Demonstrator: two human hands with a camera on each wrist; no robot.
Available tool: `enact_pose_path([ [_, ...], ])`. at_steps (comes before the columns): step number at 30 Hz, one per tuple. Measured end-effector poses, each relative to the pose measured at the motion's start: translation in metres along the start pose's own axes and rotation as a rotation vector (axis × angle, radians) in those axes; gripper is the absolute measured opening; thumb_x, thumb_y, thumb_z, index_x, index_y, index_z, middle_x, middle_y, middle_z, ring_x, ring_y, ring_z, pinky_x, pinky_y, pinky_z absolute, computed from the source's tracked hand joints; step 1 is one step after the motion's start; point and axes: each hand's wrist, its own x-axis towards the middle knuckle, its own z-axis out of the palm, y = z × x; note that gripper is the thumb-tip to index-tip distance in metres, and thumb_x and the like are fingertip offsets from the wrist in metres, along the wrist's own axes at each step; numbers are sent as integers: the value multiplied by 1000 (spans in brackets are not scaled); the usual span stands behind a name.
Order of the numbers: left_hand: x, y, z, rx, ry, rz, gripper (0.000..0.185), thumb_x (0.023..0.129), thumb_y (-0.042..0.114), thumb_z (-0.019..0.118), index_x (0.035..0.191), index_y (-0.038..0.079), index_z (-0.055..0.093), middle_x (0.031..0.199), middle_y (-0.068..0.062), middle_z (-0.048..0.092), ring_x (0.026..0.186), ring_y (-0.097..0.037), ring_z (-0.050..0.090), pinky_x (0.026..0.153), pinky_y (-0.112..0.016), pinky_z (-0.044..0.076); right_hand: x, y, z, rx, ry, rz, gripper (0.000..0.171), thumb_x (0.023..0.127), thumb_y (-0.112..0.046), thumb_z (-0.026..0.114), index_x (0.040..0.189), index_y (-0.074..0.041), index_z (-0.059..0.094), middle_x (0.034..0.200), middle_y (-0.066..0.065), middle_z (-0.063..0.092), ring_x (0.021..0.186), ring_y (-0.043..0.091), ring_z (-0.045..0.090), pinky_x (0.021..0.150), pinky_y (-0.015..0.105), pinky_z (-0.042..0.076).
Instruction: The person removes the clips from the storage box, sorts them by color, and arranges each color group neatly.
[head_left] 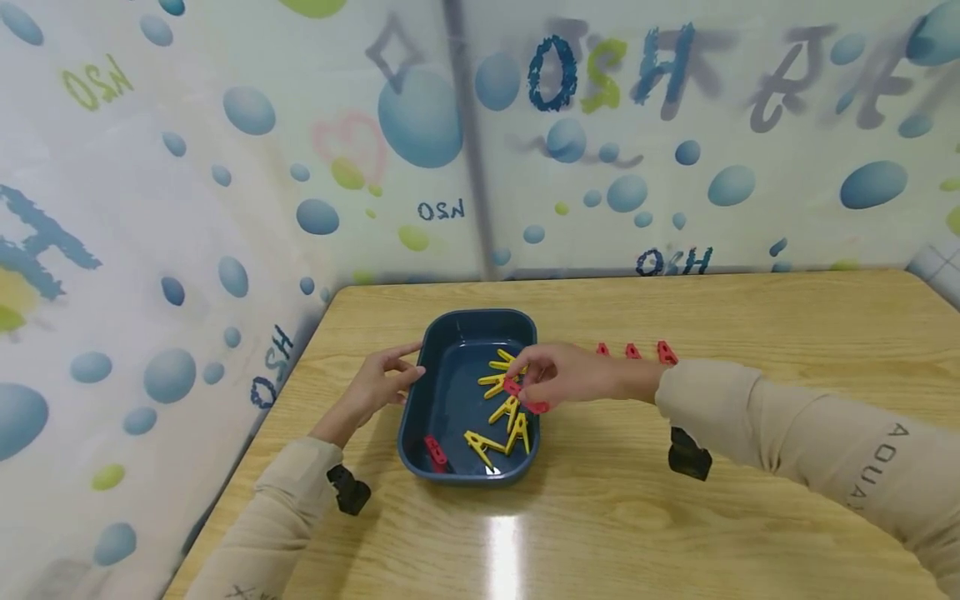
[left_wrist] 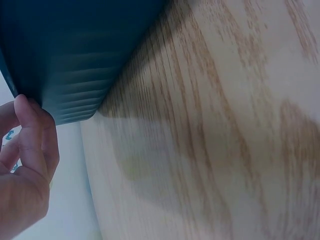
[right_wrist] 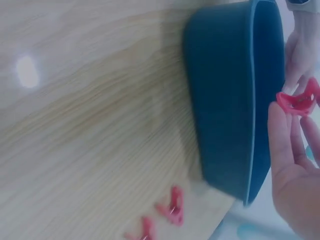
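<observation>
- Nearest me is the wooden table (head_left: 600, 517), with glare on its near part.
- I see my right hand (head_left: 558, 377) over the right rim of the blue tub (head_left: 420, 417), fingertips pinching a red peg (head_left: 517, 392).
- My left hand (head_left: 378, 385) rests against the tub's left wall, fingers loosely extended and touching it.
- Inside the tub lie yellow pegs (head_left: 504, 417) and another red clip (head_left: 435, 451) at the near side.
- Three more red pegs (head_left: 633, 351) sit on the table just right of the tub, beyond my right wrist.
</observation>
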Motion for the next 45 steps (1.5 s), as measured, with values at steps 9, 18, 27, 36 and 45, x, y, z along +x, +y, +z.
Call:
enact_pose_path([
  [9,-1,1,0,-5,0,5,48,89,12,54,134,9,40,95,-17,55,67,-17,57,58,-34,51,-30,24,-35,-48,173,-51,33,84,-12,61,114,-2,55,93,9,59,80,21,56,66,31,49],
  [18,-1,1,1,0,4,6,48,88,12,55,134,9,39,95,-17,55,67,-16,57,57,-33,50,-68,59,-67,-72,363,-18,37,85,-19,61,115,1,54,95,11,58,82,20,58,72,33,49],
  [27,-1,0,0,0,11,-7,48,88,13,55,134,9,40,94,-16,54,67,-16,57,56,-31,50,-96,96,-85,-130,490,122,48,86,-30,58,119,4,50,103,15,55,85,14,54,72,33,49],
  [36,0,0,2,-9,10,-12,48,88,14,55,133,10,41,94,-16,55,68,-17,57,58,-34,50,-108,130,-100,-216,563,181,48,86,-30,58,117,7,50,104,20,55,83,11,53,67,26,48],
  [45,1,0,1,-1,11,-14,47,88,14,55,133,11,41,95,-17,55,67,-17,57,57,-33,50,-103,151,-103,-261,597,246,51,84,-34,59,114,6,52,102,19,55,91,30,50,66,24,46],
])
